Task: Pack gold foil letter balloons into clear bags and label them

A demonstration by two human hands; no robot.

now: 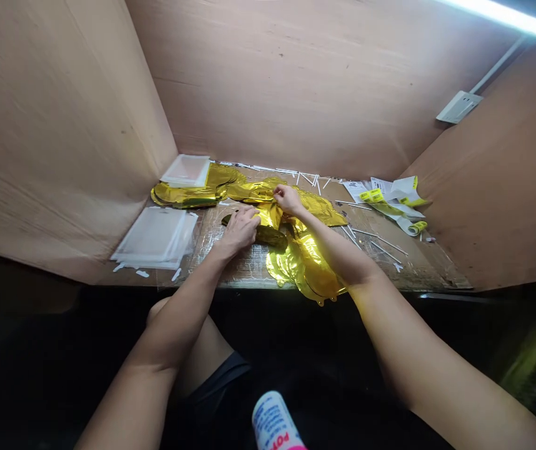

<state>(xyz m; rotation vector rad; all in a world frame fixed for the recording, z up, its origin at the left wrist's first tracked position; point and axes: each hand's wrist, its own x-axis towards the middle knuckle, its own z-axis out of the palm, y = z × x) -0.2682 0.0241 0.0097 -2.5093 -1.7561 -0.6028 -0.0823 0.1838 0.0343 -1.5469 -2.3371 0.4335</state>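
Note:
A heap of crumpled gold foil balloons (303, 247) lies in the middle of the cardboard-covered table (230, 272). My right hand (289, 200) pinches the upper part of the foil between its fingertips. My left hand (242, 230) sits lower and to the left, its fingers curled over a fold of the same foil. The two hands are close together, and the foil hides part of the fingers. A flatter stack of gold foil (184, 195) lies further left.
Plywood walls (62, 125) enclose the table on three sides. A stack of clear plastic bags (153, 237) lies at the left, and loose white sticks (375, 240) lie at the back and right. Yellow-and-white packaging (392, 203) sits right. A bottle (275, 422) stands below the table edge.

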